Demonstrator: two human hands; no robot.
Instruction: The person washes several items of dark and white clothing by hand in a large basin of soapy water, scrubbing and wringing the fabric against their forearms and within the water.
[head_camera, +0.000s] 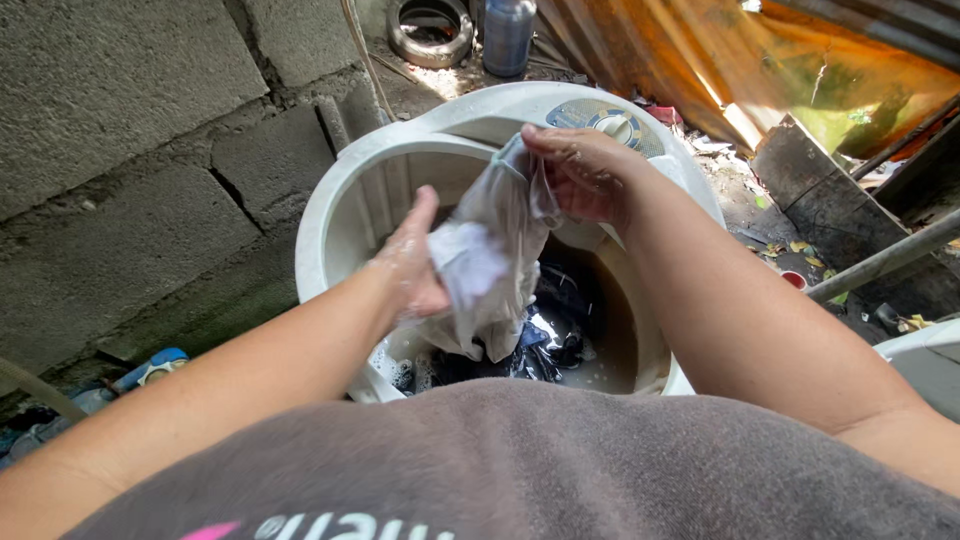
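Round dial panel (608, 122) on far rim of white washer (330, 215), beyond person's hands: grey-blue disc, yellowish ring, pale knob at centre. Blue bottle (507, 34) stands on ground past washer, top edge of view, beside ring-shaped object (430, 30); no label readable. Blue-and-white container (158, 366) lies at foot of block wall (130, 150), left of washer. No screens or signs.

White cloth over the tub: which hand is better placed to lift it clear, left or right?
Right, probably. The right hand pinches the white cloth at its top edge, above the washer tub. The left hand grips it lower, mid-cloth, nearer the soapy water.
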